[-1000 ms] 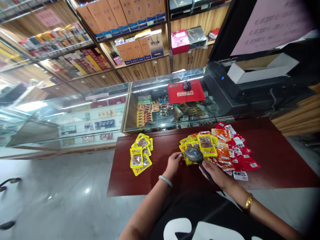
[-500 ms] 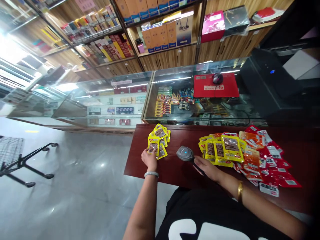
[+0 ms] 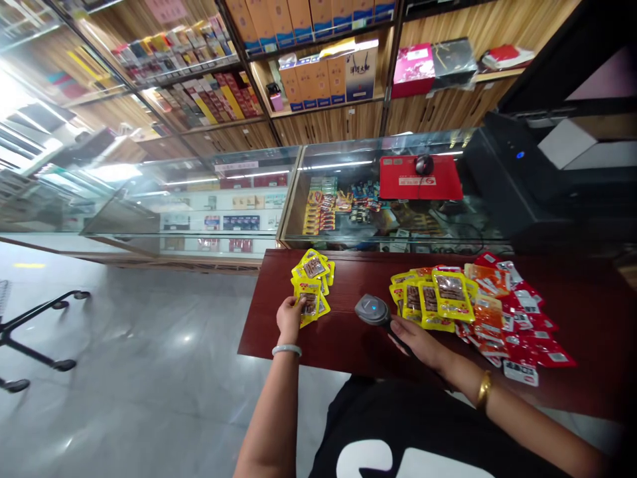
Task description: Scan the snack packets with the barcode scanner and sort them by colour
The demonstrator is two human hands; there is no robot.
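Yellow-edged packet [image 3: 309, 297], glossy, brown-centred, pinched in left fingers [image 3: 301, 303]; right fingers [image 3: 397, 326] clasped round grey scanner [image 3: 372, 309].

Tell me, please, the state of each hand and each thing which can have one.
Left hand: thumb on a yellow packet; grip unclear
Right hand: closed around scanner
Scanner: held, blue light lit
Left yellow pile: overlapping
Right yellow pile: overlapping
Red packets: spread, overlapping
Mouse: resting on red mat
Black machine: blue light lit
Cabinet doors: shut
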